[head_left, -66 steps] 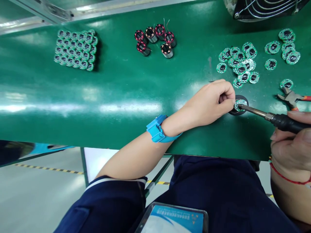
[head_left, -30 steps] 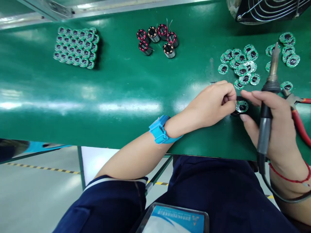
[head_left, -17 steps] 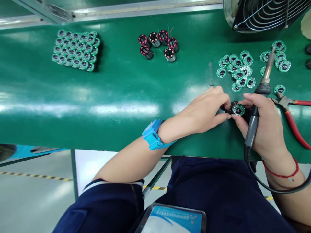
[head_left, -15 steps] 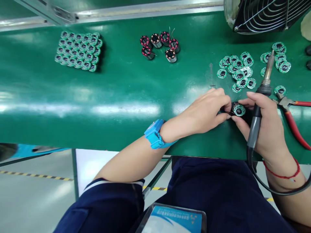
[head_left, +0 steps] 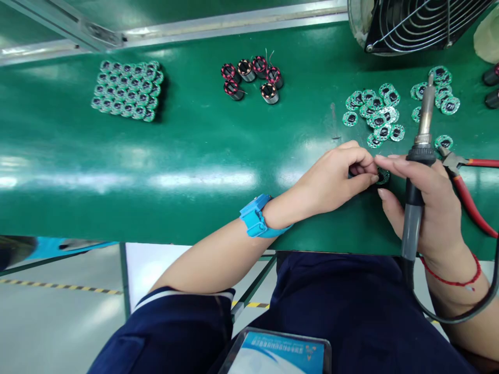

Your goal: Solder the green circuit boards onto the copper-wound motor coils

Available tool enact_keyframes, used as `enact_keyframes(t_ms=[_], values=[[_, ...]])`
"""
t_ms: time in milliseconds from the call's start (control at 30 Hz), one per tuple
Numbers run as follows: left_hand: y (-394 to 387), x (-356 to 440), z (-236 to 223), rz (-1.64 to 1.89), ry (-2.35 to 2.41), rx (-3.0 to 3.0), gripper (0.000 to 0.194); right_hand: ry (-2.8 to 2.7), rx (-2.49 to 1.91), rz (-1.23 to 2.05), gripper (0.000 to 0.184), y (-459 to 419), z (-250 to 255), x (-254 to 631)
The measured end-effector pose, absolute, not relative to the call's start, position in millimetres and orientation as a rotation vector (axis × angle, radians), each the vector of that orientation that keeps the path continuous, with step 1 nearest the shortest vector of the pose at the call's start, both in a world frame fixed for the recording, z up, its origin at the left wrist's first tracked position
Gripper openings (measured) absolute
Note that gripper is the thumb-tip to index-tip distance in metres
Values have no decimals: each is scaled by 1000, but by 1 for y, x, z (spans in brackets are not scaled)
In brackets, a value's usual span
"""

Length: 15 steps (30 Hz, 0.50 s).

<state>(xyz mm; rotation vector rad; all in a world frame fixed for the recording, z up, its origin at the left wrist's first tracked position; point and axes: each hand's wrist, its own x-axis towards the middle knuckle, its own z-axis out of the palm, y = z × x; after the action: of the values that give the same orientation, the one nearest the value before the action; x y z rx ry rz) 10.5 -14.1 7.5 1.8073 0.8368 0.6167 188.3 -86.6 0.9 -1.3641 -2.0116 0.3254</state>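
My right hand [head_left: 436,208] holds a soldering iron [head_left: 413,228] by its handle, the metal tip pointing up and away from me. Its index fingertip meets my left fingers, while the thumb stays apart below. My left hand [head_left: 346,179] is closed, thumb and index pinched together at the edge of a small round green circuit board [head_left: 384,176]. The fingers hide much of this board and the dark part under it. What exactly the left fingertips pinch cannot be made out.
Loose round boards [head_left: 376,120] lie beyond my hands, with more at the right. Red-handled cutters [head_left: 468,189] lie right of my right hand. Several wound motor stators [head_left: 245,70] stand mid-table; a stacked block of boards [head_left: 125,91] sits left. A fan [head_left: 424,26] stands at the back right.
My left fingers have shifted slightly right, over the board's edge, covering more of it. The right index has moved left against them, and the soldering iron stands more upright. The view has shifted slightly.
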Motion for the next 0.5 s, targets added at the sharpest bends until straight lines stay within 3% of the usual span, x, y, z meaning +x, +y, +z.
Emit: enact_keyframes(t_ms=[300, 500], values=[[-14, 9, 10, 604, 895, 1803, 10, -1988, -1410, 174, 53, -87, 5, 188], [-15, 10, 11, 601, 939, 1830, 15, -1921, -1384, 261, 50, -89, 4, 188]])
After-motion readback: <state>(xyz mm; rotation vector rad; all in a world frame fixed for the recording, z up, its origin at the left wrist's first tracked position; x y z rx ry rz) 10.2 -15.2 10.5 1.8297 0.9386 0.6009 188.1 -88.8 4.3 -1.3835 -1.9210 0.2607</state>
